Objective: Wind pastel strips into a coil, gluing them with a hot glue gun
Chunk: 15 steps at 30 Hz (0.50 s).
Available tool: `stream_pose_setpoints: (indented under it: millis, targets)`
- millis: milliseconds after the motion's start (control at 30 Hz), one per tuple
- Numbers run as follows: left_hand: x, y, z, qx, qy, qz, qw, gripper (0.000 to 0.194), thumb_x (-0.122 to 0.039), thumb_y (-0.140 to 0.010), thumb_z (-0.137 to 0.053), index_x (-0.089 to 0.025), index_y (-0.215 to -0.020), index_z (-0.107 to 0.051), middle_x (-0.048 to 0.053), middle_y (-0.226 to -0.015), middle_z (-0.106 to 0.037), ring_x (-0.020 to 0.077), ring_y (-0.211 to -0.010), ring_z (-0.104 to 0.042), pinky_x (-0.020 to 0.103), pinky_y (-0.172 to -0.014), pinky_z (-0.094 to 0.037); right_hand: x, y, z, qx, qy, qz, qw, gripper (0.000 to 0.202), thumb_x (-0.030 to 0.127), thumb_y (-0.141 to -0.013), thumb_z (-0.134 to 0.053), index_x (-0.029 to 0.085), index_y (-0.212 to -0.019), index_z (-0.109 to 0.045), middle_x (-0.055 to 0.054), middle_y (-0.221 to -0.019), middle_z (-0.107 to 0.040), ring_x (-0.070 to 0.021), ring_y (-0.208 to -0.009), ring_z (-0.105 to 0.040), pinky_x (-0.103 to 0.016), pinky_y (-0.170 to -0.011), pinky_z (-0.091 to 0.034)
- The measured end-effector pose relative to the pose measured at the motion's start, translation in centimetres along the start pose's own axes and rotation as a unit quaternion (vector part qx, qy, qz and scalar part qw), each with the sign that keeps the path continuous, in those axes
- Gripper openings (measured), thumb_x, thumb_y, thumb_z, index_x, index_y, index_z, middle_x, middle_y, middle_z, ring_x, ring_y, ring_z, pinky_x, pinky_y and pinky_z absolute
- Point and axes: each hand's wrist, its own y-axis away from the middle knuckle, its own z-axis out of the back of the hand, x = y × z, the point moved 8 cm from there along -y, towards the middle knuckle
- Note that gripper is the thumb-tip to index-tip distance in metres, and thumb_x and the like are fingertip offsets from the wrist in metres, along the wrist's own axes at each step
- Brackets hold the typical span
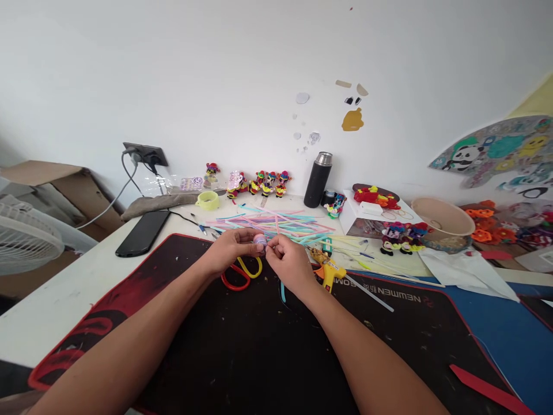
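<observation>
Between my hands is a small pink and lilac piece [260, 240], partly hidden by my fingers. My left hand [231, 249] pinches it from the left. The fingers of my right hand [288, 259] are closed at its right edge, near a light-coloured stem. Scissors with red and yellow handles [235, 278] lie just below my left hand. A pale blue pipe cleaner [283, 291] hangs or lies under my right hand. The yellow glue gun [332, 273] lies right of my right hand, and many pastel pipe cleaners [250, 221] are spread behind both hands.
A black mat [259, 357] covers the table front. Behind stand a black flask [318, 180], small figures [268, 184] and yellow tape [208, 200]. A phone [142, 233] lies left, beyond it a fan [26, 236]. A white box [358, 222] and a bowl [443, 216] stand right.
</observation>
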Motion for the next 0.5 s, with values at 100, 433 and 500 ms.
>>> stream_pose_setpoints:
  millis: [100,433,500]
  targets:
    - [0.21,-0.04,0.02,0.003,0.002,0.008,1.000,0.053,-0.033,-0.056,-0.099,-0.015,-0.099,-0.075,0.006,-0.099,-0.077,0.0218,-0.086,-0.072,0.040,-0.088,-0.060,-0.22,-0.09,-0.04,0.009,-0.013,-0.004,1.000,0.011,0.030,-0.090,-0.057,0.023,-0.083,-0.061,0.008,-0.051,-0.041,-0.0136,-0.047,-0.039,-0.027,-0.052,-0.027]
    - [0.55,-0.14,0.29,0.012,-0.012,0.014,1.000,0.050,-0.037,-0.062,-0.096,-0.015,-0.103,-0.076,0.007,-0.099,-0.078,0.0221,-0.087,-0.073,0.039,-0.088,-0.059,-0.03,-0.04,-0.01,0.012,0.000,0.010,1.000,0.010,0.029,-0.090,-0.057,0.023,-0.084,-0.061,0.008,-0.052,-0.043,-0.0134,-0.048,-0.039,-0.027,-0.054,-0.028]
    - [0.59,-0.19,0.36,0.014,-0.020,0.012,1.000,0.051,-0.036,-0.063,-0.096,-0.016,-0.105,-0.076,0.007,-0.101,-0.078,0.0224,-0.087,-0.073,0.039,-0.087,-0.059,0.08,-0.02,0.01,0.009,0.007,0.013,1.000,0.009,0.028,-0.089,-0.057,0.023,-0.083,-0.060,0.008,-0.052,-0.042,-0.0134,-0.048,-0.039,-0.027,-0.054,-0.029]
